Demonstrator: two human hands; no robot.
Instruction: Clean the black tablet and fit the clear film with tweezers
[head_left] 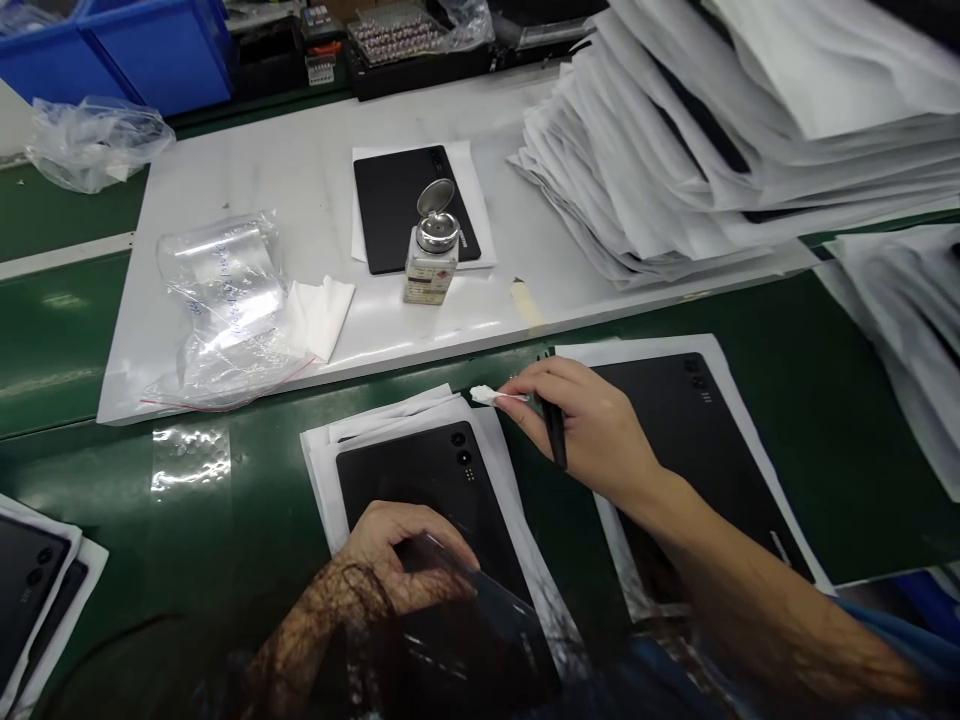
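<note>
My left hand [409,555] is closed over the lower part of a black tablet [405,465], pinching the edge of a clear plastic film [506,600]. The tablet lies back up on white sheets, its cameras at the upper right corner. Between thumb and fingertips of my right hand [592,420] is a small crumpled white wipe [486,395]. The same hand also grips a slim black tool [555,430], whose kind I cannot make out. Beneath my right wrist lies a second black tablet [667,400] on white sheets. Hair partly veils the bottom of the view.
A metal-lidded dispenser bottle [431,265], lid up, stands by another tablet [386,205] on a raised white board [307,150]. A clear bag [232,300] and white cloth [322,315] lie left. Wrapped tablets form a tall stack [675,190] at right. Blue bins [150,60] stand behind.
</note>
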